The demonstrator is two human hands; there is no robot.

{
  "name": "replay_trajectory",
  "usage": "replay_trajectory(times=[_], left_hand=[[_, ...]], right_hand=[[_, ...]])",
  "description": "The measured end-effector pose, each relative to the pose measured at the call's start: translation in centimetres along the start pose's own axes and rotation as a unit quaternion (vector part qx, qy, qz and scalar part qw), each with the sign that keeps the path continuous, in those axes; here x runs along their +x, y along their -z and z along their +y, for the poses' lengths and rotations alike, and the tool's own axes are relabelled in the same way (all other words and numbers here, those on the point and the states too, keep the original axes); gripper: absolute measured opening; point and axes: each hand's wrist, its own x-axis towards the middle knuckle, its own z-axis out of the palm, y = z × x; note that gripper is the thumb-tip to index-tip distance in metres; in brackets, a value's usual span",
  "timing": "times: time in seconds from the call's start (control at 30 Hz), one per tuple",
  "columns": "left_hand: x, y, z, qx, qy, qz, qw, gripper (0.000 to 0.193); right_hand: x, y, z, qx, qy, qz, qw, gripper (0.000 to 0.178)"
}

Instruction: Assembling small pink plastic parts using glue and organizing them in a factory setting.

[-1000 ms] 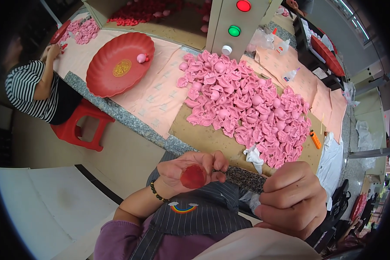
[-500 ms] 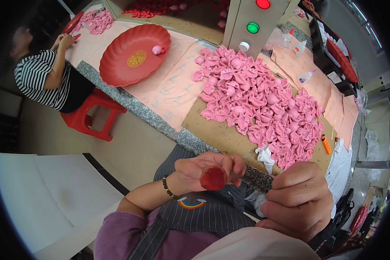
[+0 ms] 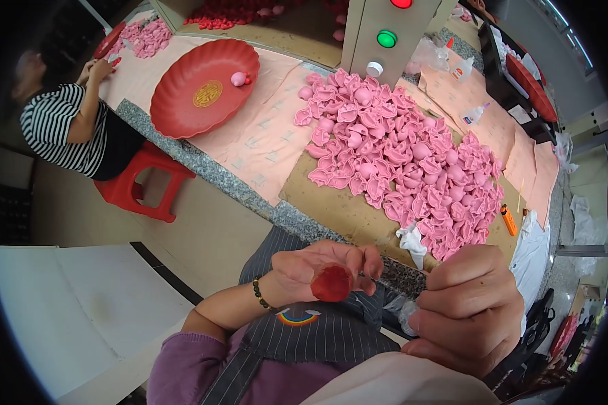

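Note:
My left hand (image 3: 296, 268) is curled around a small red piece (image 3: 332, 283) with a rounded, rough-looking face. Its fingertips are bent toward my right hand (image 3: 467, 312), which is larger in view and closed in a pinch. Whatever the right fingers hold, if anything, is hidden behind them. Both hands are in front of my striped apron (image 3: 324, 341), apart from each other. Just beyond them, a big heap of pink, frilled, cup-like pieces (image 3: 412, 162) mixed with pink balls lies on a brown board (image 3: 317, 199).
A large red scalloped tray (image 3: 175, 101) with a pink ball (image 3: 238, 79) sits on the table at left. White tissue (image 3: 411, 243) and an orange cutter (image 3: 508, 220) flank the heap. A machine post (image 3: 392, 40) stands behind. At far left, a person (image 3: 67, 121) sits on a red stool (image 3: 152, 179).
The table, tray and heap sit slightly further left and up in the view. My right hand has shifted slightly; my left hand still holds the red piece.

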Motion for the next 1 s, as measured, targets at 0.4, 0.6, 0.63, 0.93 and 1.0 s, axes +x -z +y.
replay_trajectory(times=[0.4, 0.6, 0.63, 0.93, 1.0], left_hand=[[-0.7, -1.7, 0.3, -0.035, -0.028, -0.052, 0.998, 0.047], [-3.6, -2.8, -0.8, -0.04, -0.056, -0.039, 0.997, 0.042], [-3.9, -3.4, -0.8, -0.027, -0.064, -0.04, 0.997, 0.042], [-5.0, -3.1, -1.7, -0.011, -0.064, -0.024, 0.998, 0.043], [-4.5, -3.3, -1.2, 0.001, -0.045, -0.003, 0.999, 0.043]], right_hand=[[3.8, -1.1, 2.8, 0.062, 0.104, -0.02, 0.992, 0.018], [8.0, -5.5, 2.0, 0.046, 0.099, 0.039, 0.993, 0.017], [7.9, -5.7, 1.8, 0.072, 0.101, 0.046, 0.991, 0.018], [6.6, -4.4, -0.4, 0.179, 0.068, -0.133, 0.972, 0.016], [6.2, -3.4, -0.6, 0.176, 0.03, -0.166, 0.97, 0.016]])
